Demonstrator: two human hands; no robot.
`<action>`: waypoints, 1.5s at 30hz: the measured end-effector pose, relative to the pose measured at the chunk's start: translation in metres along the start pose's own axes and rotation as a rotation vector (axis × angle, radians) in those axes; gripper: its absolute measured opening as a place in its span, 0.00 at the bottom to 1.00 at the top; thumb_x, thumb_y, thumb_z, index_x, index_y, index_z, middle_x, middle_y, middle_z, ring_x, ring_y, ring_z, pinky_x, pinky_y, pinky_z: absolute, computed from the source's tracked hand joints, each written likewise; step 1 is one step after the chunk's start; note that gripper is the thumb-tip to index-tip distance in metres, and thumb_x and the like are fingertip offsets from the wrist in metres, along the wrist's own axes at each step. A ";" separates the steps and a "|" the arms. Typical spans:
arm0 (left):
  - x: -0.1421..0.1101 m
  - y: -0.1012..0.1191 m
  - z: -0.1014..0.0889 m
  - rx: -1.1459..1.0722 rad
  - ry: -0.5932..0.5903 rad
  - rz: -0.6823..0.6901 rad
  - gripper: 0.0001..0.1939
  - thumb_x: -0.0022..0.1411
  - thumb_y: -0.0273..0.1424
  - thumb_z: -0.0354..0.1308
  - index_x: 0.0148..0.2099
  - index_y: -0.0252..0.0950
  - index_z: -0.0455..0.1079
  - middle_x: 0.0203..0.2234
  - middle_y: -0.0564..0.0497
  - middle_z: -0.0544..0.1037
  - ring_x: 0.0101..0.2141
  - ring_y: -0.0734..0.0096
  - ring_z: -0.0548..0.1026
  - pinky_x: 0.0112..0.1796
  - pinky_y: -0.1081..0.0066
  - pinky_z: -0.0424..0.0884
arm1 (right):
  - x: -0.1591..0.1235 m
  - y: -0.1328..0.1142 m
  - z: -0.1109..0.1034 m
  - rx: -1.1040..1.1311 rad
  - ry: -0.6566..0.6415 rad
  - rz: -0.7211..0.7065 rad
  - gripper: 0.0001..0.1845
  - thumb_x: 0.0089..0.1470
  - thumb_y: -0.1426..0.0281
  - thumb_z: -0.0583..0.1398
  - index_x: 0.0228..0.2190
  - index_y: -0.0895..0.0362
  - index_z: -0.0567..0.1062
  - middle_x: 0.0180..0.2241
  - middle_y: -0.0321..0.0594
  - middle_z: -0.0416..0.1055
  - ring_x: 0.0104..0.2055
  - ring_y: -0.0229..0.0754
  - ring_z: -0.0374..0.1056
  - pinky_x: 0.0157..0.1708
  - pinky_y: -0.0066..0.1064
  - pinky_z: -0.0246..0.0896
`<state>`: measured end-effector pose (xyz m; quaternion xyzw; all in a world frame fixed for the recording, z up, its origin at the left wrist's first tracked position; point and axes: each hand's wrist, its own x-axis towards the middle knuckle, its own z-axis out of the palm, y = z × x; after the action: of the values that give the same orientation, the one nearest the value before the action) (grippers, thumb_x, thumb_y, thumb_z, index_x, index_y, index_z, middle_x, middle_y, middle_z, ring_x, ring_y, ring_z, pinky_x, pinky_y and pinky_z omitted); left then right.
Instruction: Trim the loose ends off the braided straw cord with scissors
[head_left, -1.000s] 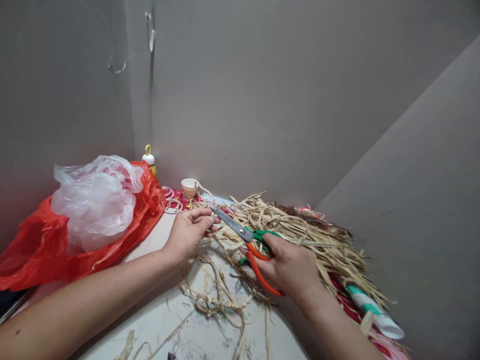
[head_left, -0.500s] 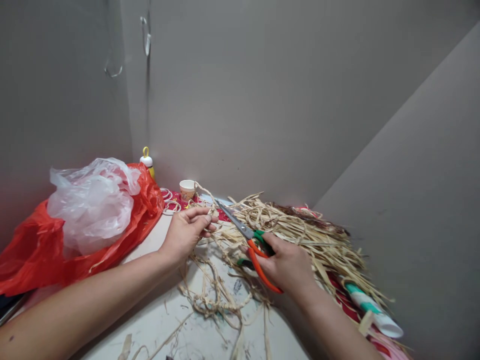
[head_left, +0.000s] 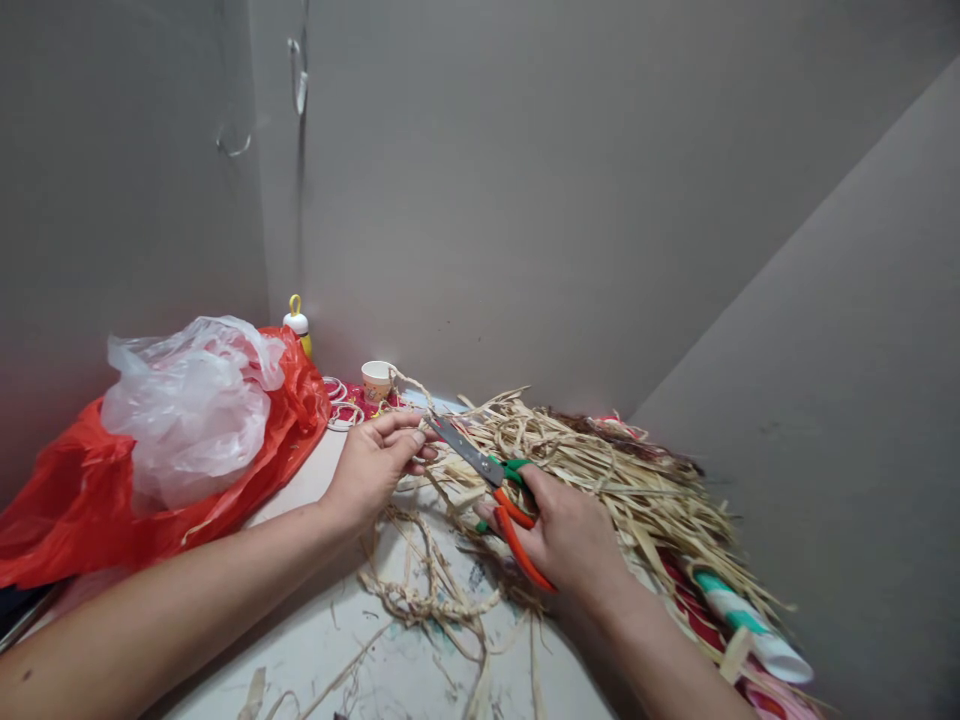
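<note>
Braided cord (head_left: 409, 378) is pinched by left hand (head_left: 375, 464), mid-frame | scissors (head_left: 480, 460) are gripped by curled right hand (head_left: 576, 530), right of center

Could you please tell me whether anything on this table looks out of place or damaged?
Nothing looks clearly damaged, only untidy: loose straw-coloured strips are scattered across the near tabletop, which bears dark marks, perhaps stains, and a braided cord lies there in a loose tangle.
</note>
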<state>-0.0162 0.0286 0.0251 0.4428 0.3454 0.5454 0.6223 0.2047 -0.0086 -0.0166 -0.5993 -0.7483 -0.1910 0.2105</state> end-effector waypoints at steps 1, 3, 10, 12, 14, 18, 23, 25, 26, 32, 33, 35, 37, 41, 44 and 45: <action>0.000 0.000 0.000 0.012 0.004 0.002 0.09 0.54 0.24 0.59 0.39 0.29 0.71 0.27 0.48 0.79 0.26 0.74 0.76 0.26 0.77 0.70 | 0.000 0.000 0.000 -0.018 0.008 -0.007 0.13 0.49 0.57 0.57 0.30 0.54 0.67 0.22 0.36 0.70 0.24 0.42 0.66 0.24 0.29 0.48; -0.001 0.000 0.001 0.033 0.009 0.006 0.09 0.54 0.24 0.59 0.39 0.29 0.71 0.25 0.49 0.79 0.27 0.74 0.76 0.26 0.77 0.69 | -0.001 -0.001 0.000 -0.055 0.031 -0.020 0.14 0.49 0.56 0.57 0.30 0.55 0.68 0.22 0.37 0.70 0.24 0.42 0.66 0.24 0.29 0.47; -0.002 -0.002 0.000 0.069 0.007 0.029 0.09 0.53 0.25 0.60 0.39 0.29 0.72 0.25 0.48 0.79 0.28 0.72 0.77 0.26 0.78 0.68 | -0.001 -0.001 -0.001 -0.184 0.160 -0.035 0.21 0.51 0.49 0.54 0.29 0.54 0.70 0.21 0.36 0.69 0.22 0.41 0.63 0.24 0.30 0.44; -0.002 -0.003 0.000 0.072 0.010 0.031 0.09 0.53 0.25 0.60 0.39 0.30 0.71 0.25 0.48 0.79 0.29 0.72 0.78 0.26 0.79 0.68 | 0.000 -0.001 0.000 -0.205 0.186 -0.041 0.21 0.51 0.49 0.54 0.27 0.54 0.70 0.20 0.36 0.69 0.21 0.40 0.62 0.24 0.30 0.42; -0.001 -0.004 -0.001 0.071 0.010 0.027 0.08 0.53 0.25 0.60 0.38 0.30 0.71 0.26 0.48 0.79 0.29 0.72 0.78 0.26 0.78 0.68 | -0.001 -0.001 0.000 -0.218 0.198 -0.049 0.22 0.51 0.49 0.54 0.25 0.54 0.70 0.19 0.36 0.68 0.20 0.39 0.61 0.24 0.30 0.41; 0.000 -0.005 -0.001 0.067 0.023 0.013 0.08 0.52 0.26 0.61 0.37 0.31 0.70 0.25 0.49 0.79 0.29 0.70 0.78 0.25 0.77 0.68 | -0.002 0.001 0.001 -0.226 0.225 -0.058 0.23 0.51 0.47 0.54 0.22 0.54 0.69 0.17 0.35 0.67 0.19 0.37 0.59 0.24 0.30 0.39; 0.000 -0.003 0.000 0.070 0.029 0.011 0.06 0.53 0.25 0.61 0.35 0.31 0.70 0.24 0.48 0.79 0.28 0.71 0.78 0.25 0.77 0.68 | -0.002 0.001 0.000 -0.224 0.245 -0.063 0.23 0.51 0.48 0.54 0.21 0.54 0.67 0.16 0.34 0.66 0.19 0.37 0.60 0.23 0.29 0.40; -0.001 -0.003 0.000 0.076 0.032 0.007 0.05 0.52 0.25 0.60 0.35 0.31 0.71 0.24 0.48 0.79 0.28 0.72 0.78 0.26 0.78 0.68 | -0.002 0.001 -0.001 -0.225 0.246 -0.070 0.24 0.51 0.47 0.54 0.20 0.54 0.67 0.16 0.34 0.66 0.19 0.37 0.60 0.23 0.29 0.40; -0.001 -0.003 0.000 0.076 0.033 0.005 0.05 0.52 0.24 0.61 0.34 0.31 0.71 0.24 0.48 0.79 0.28 0.71 0.77 0.25 0.78 0.68 | -0.001 0.000 -0.002 -0.225 0.245 -0.073 0.24 0.51 0.47 0.54 0.20 0.54 0.67 0.16 0.34 0.66 0.19 0.36 0.60 0.23 0.29 0.40; 0.001 -0.004 -0.001 0.042 0.043 0.003 0.08 0.48 0.26 0.65 0.34 0.31 0.72 0.25 0.48 0.79 0.28 0.70 0.77 0.25 0.77 0.68 | -0.001 0.000 -0.002 -0.202 0.241 -0.070 0.25 0.51 0.47 0.54 0.19 0.54 0.67 0.16 0.33 0.66 0.18 0.35 0.59 0.22 0.28 0.41; 0.001 -0.005 -0.001 0.039 0.045 0.001 0.09 0.48 0.26 0.65 0.34 0.31 0.72 0.26 0.47 0.79 0.28 0.70 0.77 0.25 0.77 0.68 | -0.001 0.000 -0.002 -0.191 0.240 -0.066 0.25 0.51 0.47 0.54 0.19 0.54 0.67 0.16 0.33 0.66 0.18 0.35 0.59 0.22 0.28 0.41; 0.001 -0.005 -0.001 0.034 0.044 -0.001 0.10 0.48 0.27 0.66 0.34 0.31 0.71 0.27 0.46 0.80 0.28 0.70 0.77 0.25 0.77 0.68 | -0.002 0.001 -0.001 -0.165 0.229 -0.057 0.24 0.50 0.47 0.54 0.19 0.54 0.67 0.15 0.33 0.65 0.17 0.35 0.58 0.21 0.28 0.41; 0.001 -0.006 -0.001 0.025 0.037 -0.003 0.11 0.48 0.27 0.66 0.35 0.31 0.71 0.29 0.45 0.80 0.28 0.70 0.77 0.25 0.77 0.68 | -0.003 0.002 0.001 -0.131 0.206 -0.040 0.24 0.50 0.48 0.55 0.19 0.54 0.67 0.15 0.33 0.66 0.17 0.34 0.58 0.21 0.28 0.41; 0.001 -0.004 -0.002 -0.002 0.026 -0.014 0.11 0.49 0.27 0.64 0.36 0.31 0.70 0.29 0.45 0.80 0.28 0.72 0.76 0.26 0.75 0.68 | -0.002 -0.001 0.002 0.070 0.157 0.119 0.22 0.46 0.48 0.58 0.20 0.54 0.69 0.16 0.33 0.65 0.18 0.35 0.57 0.21 0.27 0.44; 0.000 -0.003 -0.003 -0.020 -0.032 -0.025 0.11 0.50 0.28 0.63 0.38 0.32 0.70 0.28 0.46 0.79 0.27 0.73 0.75 0.27 0.74 0.68 | 0.003 -0.008 -0.003 0.515 0.091 0.340 0.21 0.43 0.50 0.62 0.19 0.54 0.67 0.14 0.31 0.62 0.18 0.34 0.55 0.19 0.27 0.45; 0.000 -0.003 -0.003 -0.022 -0.063 -0.029 0.11 0.51 0.28 0.63 0.38 0.32 0.71 0.28 0.47 0.79 0.27 0.73 0.75 0.28 0.74 0.68 | 0.005 -0.011 -0.005 0.711 0.062 0.422 0.21 0.42 0.50 0.63 0.20 0.55 0.67 0.14 0.30 0.61 0.18 0.34 0.54 0.19 0.27 0.46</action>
<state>-0.0179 0.0288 0.0212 0.4477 0.3261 0.5260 0.6454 0.1931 -0.0096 -0.0098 -0.6236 -0.6217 0.1087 0.4614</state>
